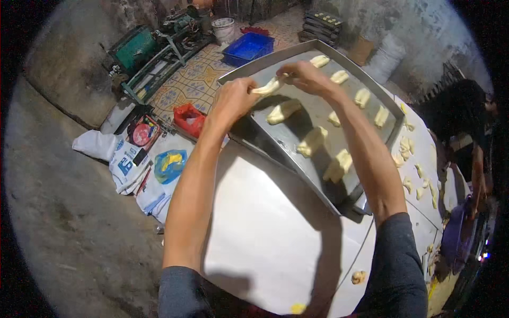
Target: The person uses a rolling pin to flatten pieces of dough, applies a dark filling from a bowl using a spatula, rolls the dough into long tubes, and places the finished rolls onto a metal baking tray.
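Observation:
A pale strip of dough (269, 87) is stretched between my two hands above the far left part of a metal baking tray (275, 140). My left hand (233, 99) pinches its left end. With its fingers closed, my right hand (306, 77) grips the other end. Several shaped dough pieces lie on the tray in rows, among them one dough piece (283, 111) just below my hands and another dough piece (338, 166) at the near end. My right forearm hides part of the tray.
The tray rests on a white table (260, 228), tilted over another tray. Dough scraps (405, 147) lie at the right, near a person in dark clothes (461, 111). Bags and a red plastic bag (189, 120) are at the left. A blue crate (248, 49) and green machine (134, 49) stand beyond.

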The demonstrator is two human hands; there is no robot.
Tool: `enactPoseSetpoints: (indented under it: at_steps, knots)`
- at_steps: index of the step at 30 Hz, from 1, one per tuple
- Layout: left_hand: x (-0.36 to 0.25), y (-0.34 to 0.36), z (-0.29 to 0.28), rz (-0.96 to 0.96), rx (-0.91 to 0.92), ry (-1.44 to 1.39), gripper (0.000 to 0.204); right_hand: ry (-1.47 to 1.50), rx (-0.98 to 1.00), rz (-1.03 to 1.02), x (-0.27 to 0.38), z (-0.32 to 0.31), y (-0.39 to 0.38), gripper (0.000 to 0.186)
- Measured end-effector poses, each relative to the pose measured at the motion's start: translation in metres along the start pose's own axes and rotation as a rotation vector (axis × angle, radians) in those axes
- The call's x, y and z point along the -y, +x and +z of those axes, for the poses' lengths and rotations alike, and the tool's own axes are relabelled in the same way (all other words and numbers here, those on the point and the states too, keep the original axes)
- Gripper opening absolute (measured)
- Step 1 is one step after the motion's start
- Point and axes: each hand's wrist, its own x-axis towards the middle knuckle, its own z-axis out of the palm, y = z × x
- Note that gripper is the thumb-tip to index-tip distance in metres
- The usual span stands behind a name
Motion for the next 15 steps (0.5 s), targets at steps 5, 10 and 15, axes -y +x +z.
enactPoseSetpoints:
  at_steps: [5, 10, 15]
  knots:
    - [0.027, 0.027, 0.014, -0.050, 0.182, 0.408, 0.039, -0.199, -0.065, 0.120, -0.029, 0.045, 0.037, 0.040]
    - [0.029, 0.039, 0.025, -0.033, 0.052, 0.301, 0.019, 0.127, -0.154, 0.414, -0.037, 0.058, 0.046, 0.040]
    - [0.049, 0.054, 0.039, -0.034, 0.126, 0.325, 0.026, -0.015, -0.183, 0.349, -0.033, 0.069, 0.057, 0.037]
